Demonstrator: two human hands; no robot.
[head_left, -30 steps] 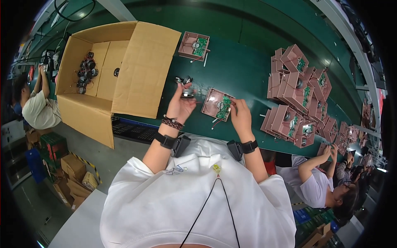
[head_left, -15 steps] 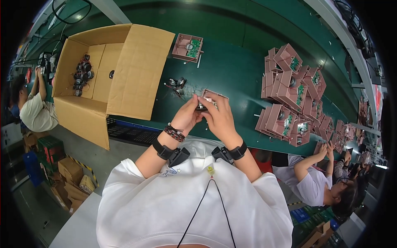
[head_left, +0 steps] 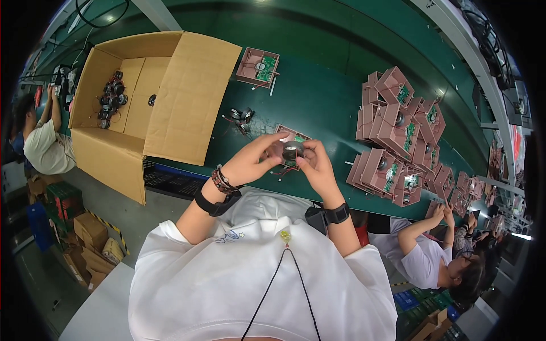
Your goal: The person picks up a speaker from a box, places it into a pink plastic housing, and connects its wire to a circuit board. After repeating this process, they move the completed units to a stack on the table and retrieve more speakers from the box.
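A small round black speaker (head_left: 293,150) is held up in front of me, its dark round face toward me. My right hand (head_left: 317,169) grips its right side between thumb and fingers. My left hand (head_left: 254,161) curls round the left side, its fingers slightly blurred. Just beyond and beneath them lies a pinkish-brown open box housing (head_left: 286,131) with a green circuit board, partly covered by the hands. Thin red wires (head_left: 283,170) hang below the speaker. A few loose speakers (head_left: 243,116) with wires lie on the green table to the left.
A large open cardboard box (head_left: 193,96) at the left holds several speakers (head_left: 114,96). One more housing (head_left: 257,67) sits farther back. Stacked housings (head_left: 392,131) fill the right side of the table (head_left: 318,85). Other people (head_left: 424,250) work at the right and far left.
My hands have parted somewhat and turned, so the speaker's round face now shows between them. The right wrist has shifted to the right. The view has moved slightly.
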